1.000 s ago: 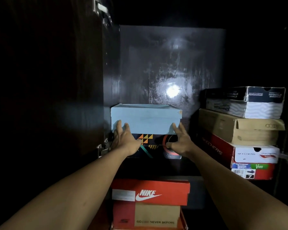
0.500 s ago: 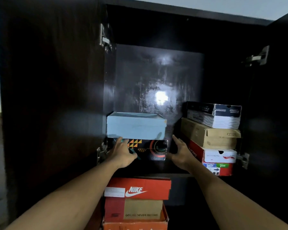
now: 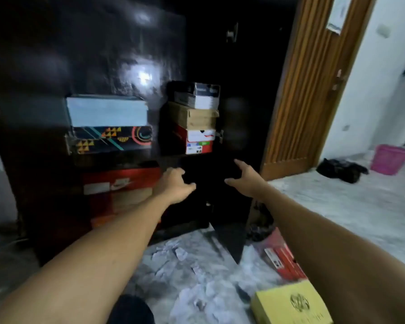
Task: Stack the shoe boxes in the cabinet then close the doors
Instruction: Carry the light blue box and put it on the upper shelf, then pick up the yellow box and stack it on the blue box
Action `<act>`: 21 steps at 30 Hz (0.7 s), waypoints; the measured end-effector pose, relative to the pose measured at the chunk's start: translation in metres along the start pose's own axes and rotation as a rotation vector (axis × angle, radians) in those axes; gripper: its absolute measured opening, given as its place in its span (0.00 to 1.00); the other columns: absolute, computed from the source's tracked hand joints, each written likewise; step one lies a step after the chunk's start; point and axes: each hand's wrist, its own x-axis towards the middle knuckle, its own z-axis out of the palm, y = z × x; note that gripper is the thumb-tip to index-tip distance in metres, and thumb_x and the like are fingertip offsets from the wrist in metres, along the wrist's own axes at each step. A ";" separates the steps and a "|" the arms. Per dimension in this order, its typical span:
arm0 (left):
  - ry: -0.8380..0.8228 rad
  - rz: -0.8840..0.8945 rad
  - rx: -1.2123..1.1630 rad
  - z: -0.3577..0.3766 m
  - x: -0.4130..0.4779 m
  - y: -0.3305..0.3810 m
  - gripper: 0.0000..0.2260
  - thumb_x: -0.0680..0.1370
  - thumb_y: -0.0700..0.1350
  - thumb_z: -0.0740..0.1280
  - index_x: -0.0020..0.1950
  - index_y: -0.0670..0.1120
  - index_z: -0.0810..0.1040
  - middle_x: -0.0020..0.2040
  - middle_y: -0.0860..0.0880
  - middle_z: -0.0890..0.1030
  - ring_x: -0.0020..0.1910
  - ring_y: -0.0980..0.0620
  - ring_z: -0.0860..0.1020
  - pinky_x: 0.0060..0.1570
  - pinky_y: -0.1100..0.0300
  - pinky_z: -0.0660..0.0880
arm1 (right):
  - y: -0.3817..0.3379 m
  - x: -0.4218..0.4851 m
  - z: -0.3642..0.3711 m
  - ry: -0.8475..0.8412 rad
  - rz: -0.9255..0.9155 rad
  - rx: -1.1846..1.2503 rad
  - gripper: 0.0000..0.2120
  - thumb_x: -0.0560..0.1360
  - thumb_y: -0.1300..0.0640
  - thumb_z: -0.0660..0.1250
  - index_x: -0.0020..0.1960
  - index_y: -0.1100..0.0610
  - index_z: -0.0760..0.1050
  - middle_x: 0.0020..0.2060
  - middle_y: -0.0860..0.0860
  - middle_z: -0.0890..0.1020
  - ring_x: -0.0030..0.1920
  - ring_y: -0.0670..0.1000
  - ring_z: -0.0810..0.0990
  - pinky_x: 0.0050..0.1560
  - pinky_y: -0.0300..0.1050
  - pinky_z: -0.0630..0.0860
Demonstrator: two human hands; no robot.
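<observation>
Currently both hands are held out empty before the cabinet [image 3: 103, 54]. Left hand [image 3: 175, 185] is loosely curled, right hand [image 3: 246, 178] has its fingers apart; neither touches anything. A yellow shoe box [image 3: 290, 305] lies on the floor [image 3: 337, 206], below and right of the fingers, beside the right forearm, long axis roughly crosswise. A red shoe box [image 3: 283, 258] sits just beyond it. Right hand is nearer both; next reach probably goes down-right.
</observation>
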 end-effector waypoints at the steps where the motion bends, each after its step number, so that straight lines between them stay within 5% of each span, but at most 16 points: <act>1: -0.022 0.005 -0.032 0.015 -0.015 0.012 0.28 0.72 0.58 0.72 0.69 0.48 0.76 0.68 0.45 0.75 0.66 0.44 0.75 0.63 0.55 0.73 | 0.014 -0.022 -0.008 0.020 0.033 0.000 0.40 0.75 0.53 0.73 0.79 0.57 0.56 0.73 0.56 0.67 0.72 0.56 0.69 0.68 0.42 0.68; 3: -0.084 0.006 -0.111 0.048 -0.046 0.030 0.28 0.73 0.59 0.72 0.69 0.48 0.76 0.68 0.47 0.74 0.64 0.45 0.76 0.61 0.54 0.74 | 0.042 -0.059 -0.022 0.060 0.090 -0.014 0.36 0.76 0.56 0.72 0.78 0.60 0.58 0.70 0.53 0.69 0.71 0.56 0.70 0.60 0.36 0.68; 7: -0.214 -0.014 -0.153 0.110 -0.093 0.045 0.29 0.74 0.60 0.71 0.69 0.47 0.75 0.64 0.48 0.77 0.59 0.46 0.79 0.54 0.54 0.77 | 0.101 -0.119 -0.044 0.089 0.247 -0.076 0.36 0.77 0.54 0.70 0.79 0.57 0.57 0.74 0.59 0.67 0.70 0.59 0.71 0.60 0.46 0.71; 12: -0.222 0.072 -0.118 0.137 -0.108 0.078 0.27 0.76 0.60 0.69 0.70 0.47 0.74 0.67 0.47 0.75 0.61 0.44 0.77 0.54 0.52 0.77 | 0.155 -0.171 -0.066 0.167 0.422 -0.045 0.37 0.78 0.56 0.70 0.80 0.57 0.55 0.75 0.59 0.66 0.63 0.55 0.76 0.48 0.42 0.71; 15: -0.290 0.112 -0.102 0.154 -0.112 0.093 0.25 0.74 0.59 0.71 0.67 0.48 0.76 0.64 0.47 0.77 0.59 0.44 0.78 0.51 0.54 0.78 | 0.185 -0.192 -0.073 0.180 0.539 -0.054 0.38 0.77 0.52 0.70 0.80 0.54 0.55 0.73 0.56 0.68 0.58 0.56 0.78 0.34 0.42 0.70; 21: -0.407 0.205 -0.020 0.214 -0.111 0.113 0.27 0.71 0.62 0.71 0.66 0.49 0.76 0.63 0.48 0.78 0.56 0.44 0.80 0.50 0.50 0.80 | 0.254 -0.207 -0.067 0.139 0.648 -0.059 0.35 0.77 0.51 0.71 0.78 0.54 0.59 0.71 0.56 0.72 0.60 0.60 0.77 0.36 0.46 0.77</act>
